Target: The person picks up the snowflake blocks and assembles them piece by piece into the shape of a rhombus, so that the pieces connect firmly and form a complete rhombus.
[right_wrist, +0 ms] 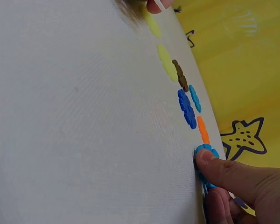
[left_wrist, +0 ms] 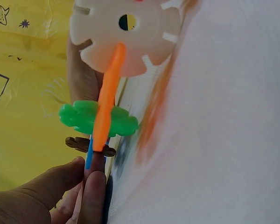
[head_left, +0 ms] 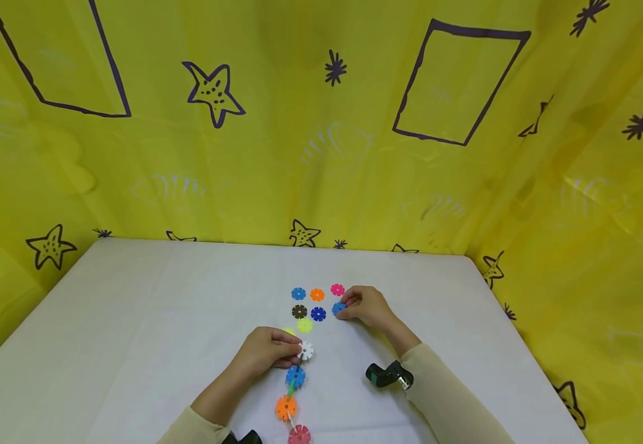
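In the head view my left hand (head_left: 266, 353) pinches a white notched plastic disc (head_left: 307, 351), the end piece of a chain of interlocked discs. Toward me the chain runs through a blue disc (head_left: 295, 377), a green one (head_left: 291, 389) seen edge-on, an orange one (head_left: 286, 407) and a pink one (head_left: 299, 435). The left wrist view shows the chain's green disc (left_wrist: 79, 117) and a brown disc (left_wrist: 76, 143) close above my fingertips. My right hand (head_left: 368, 306) pinches a light blue disc (head_left: 338, 308) between thumb and fingers, low over the table.
Loose discs lie beyond my hands: blue (head_left: 298, 294), orange (head_left: 317, 295), pink (head_left: 337, 289), brown (head_left: 299, 311), dark blue (head_left: 318, 314) and yellow (head_left: 305, 325). Another yellow disc (head_left: 290, 332) is partly behind my left hand. A yellow curtain (head_left: 277, 154) stands behind the white table (head_left: 160, 296).
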{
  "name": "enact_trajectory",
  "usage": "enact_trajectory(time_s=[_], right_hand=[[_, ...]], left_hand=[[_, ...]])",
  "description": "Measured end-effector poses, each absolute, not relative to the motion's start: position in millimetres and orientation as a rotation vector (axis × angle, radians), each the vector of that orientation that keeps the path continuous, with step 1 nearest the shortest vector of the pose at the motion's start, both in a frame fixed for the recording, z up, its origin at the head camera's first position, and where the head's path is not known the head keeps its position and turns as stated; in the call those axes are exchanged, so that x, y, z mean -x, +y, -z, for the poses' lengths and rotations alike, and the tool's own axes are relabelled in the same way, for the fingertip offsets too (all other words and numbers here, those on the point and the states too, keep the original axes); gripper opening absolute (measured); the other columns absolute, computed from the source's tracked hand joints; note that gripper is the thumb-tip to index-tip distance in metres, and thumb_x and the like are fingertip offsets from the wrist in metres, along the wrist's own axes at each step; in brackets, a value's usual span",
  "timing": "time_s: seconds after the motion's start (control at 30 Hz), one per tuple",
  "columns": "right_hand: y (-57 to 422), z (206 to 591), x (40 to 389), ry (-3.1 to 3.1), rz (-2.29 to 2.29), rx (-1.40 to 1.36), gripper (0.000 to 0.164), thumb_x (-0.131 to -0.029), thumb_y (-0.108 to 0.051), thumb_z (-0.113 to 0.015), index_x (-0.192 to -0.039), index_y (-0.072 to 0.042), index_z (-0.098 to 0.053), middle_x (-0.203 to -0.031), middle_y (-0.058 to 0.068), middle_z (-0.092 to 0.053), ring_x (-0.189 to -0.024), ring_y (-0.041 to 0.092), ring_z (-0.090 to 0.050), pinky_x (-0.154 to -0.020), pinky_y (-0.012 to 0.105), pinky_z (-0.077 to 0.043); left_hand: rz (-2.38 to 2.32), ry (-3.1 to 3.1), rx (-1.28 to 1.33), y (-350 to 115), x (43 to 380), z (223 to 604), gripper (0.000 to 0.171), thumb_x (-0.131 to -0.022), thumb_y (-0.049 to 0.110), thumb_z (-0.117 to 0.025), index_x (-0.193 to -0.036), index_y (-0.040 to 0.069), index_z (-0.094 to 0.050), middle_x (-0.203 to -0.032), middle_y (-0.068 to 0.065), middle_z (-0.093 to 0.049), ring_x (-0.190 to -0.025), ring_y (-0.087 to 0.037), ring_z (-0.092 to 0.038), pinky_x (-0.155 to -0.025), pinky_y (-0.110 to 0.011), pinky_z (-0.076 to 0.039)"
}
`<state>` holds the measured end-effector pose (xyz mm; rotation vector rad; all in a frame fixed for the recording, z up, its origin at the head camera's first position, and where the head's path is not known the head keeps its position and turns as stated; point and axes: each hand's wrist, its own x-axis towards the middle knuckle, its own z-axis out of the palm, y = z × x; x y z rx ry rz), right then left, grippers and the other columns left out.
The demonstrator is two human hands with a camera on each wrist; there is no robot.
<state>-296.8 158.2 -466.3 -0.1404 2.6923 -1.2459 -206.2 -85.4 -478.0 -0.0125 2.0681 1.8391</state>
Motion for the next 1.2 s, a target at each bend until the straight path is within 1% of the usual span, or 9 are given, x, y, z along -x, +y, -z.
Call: enact_trajectory(time_s=[0.1, 0.23, 0.33, 0.5, 0.63, 0.83, 1.0, 1.2], right_hand=[[159, 469, 294, 2.703, 1.291, 0.158, 0.024, -0.077, -0.011, -0.084, -0.092, -0.007, -0.066, -0.086, 0.003, -0.064, -0.079, 0.016, -0.058, -0.075, 0.025, -0.052], [162, 475, 289, 2.705, 1.380, 0.184, 0.019, -0.081, -0.009, -0.080, -0.093, -0.007, -0.065, -0.084, 0.002, -0.065, -0.077, 0.014, -0.058, -0.073, 0.021, -0.052], [164, 480, 286, 2.685, 1.465, 0.225, 0.014, -0.085, -0.006, -0.076, -0.097, -0.006, -0.068, -0.083, 0.001, -0.067, -0.076, 0.012, -0.058, -0.070, 0.018, -0.051], [165, 485, 279, 2.634, 1.554, 0.307, 0.011, -0.089, -0.005, -0.071, -0.099, -0.005, -0.072, -0.086, 0.002, -0.068, -0.076, 0.011, -0.058, -0.069, 0.019, -0.050], [165, 487, 272, 2.575, 1.589, 0.330, 0.010, -0.088, -0.008, -0.073, -0.098, -0.006, -0.073, -0.086, 0.002, -0.068, -0.076, 0.012, -0.059, -0.069, 0.019, -0.051], [163, 489, 258, 2.515, 1.600, 0.345, 0.013, -0.087, -0.013, -0.075, -0.098, -0.006, -0.074, -0.085, 0.002, -0.070, -0.075, 0.014, -0.059, -0.066, 0.020, -0.050], [161, 488, 246, 2.490, 1.586, 0.351, 0.014, -0.085, -0.016, -0.078, -0.095, -0.007, -0.076, -0.086, 0.003, -0.072, -0.075, 0.014, -0.059, -0.064, 0.019, -0.049], [157, 487, 236, 2.499, 1.569, 0.329, 0.016, -0.082, -0.018, -0.081, -0.092, -0.007, -0.076, -0.084, 0.003, -0.072, -0.071, 0.012, -0.057, -0.060, 0.019, -0.047]], left_hand=[[-1.837, 2.069, 0.013, -86, 206, 478, 0.023, -0.086, 0.008, -0.075, -0.102, -0.008, -0.071, -0.080, -0.011, -0.074, -0.066, -0.013, -0.070, -0.065, -0.027, -0.060], [-1.825, 2.077, 0.004, -86, 206, 478, 0.023, -0.086, 0.009, -0.075, -0.102, -0.007, -0.071, -0.080, -0.011, -0.074, -0.067, -0.013, -0.071, -0.065, -0.027, -0.060], [-1.821, 2.081, -0.004, -86, 206, 478, 0.023, -0.086, 0.009, -0.075, -0.102, -0.007, -0.071, -0.080, -0.011, -0.074, -0.067, -0.014, -0.071, -0.065, -0.028, -0.061], [-1.822, 2.082, -0.004, -86, 206, 478, 0.023, -0.087, 0.009, -0.075, -0.102, -0.007, -0.071, -0.080, -0.011, -0.075, -0.068, -0.014, -0.071, -0.064, -0.028, -0.061], [-1.819, 2.085, 0.001, -86, 206, 478, 0.023, -0.087, 0.009, -0.074, -0.103, -0.007, -0.071, -0.081, -0.011, -0.075, -0.068, -0.014, -0.071, -0.065, -0.028, -0.061], [-1.804, 2.093, 0.007, -86, 206, 477, 0.023, -0.087, 0.010, -0.074, -0.102, -0.006, -0.071, -0.080, -0.011, -0.075, -0.068, -0.014, -0.071, -0.065, -0.027, -0.060], [-1.804, 2.091, 0.009, -86, 206, 477, 0.023, -0.087, 0.010, -0.074, -0.103, -0.007, -0.071, -0.081, -0.011, -0.075, -0.068, -0.014, -0.071, -0.065, -0.027, -0.060], [-1.804, 2.093, 0.005, -86, 206, 477, 0.022, -0.087, 0.009, -0.074, -0.102, -0.007, -0.072, -0.081, -0.011, -0.075, -0.068, -0.013, -0.071, -0.065, -0.027, -0.060]])
